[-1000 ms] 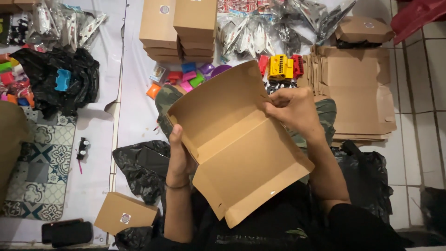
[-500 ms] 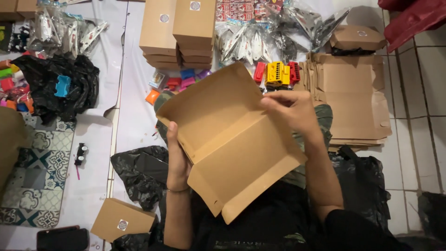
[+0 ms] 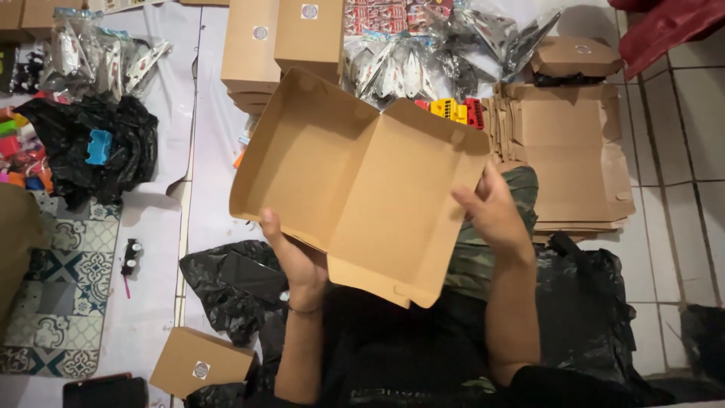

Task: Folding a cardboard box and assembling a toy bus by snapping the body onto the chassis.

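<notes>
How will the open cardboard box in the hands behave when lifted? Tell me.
The box is probably light: the left hand props it from one edge. It likely flexes at the middle crease, being thin, unfolded board. The right hand at the other edge suggests it needs steadying.
</notes>
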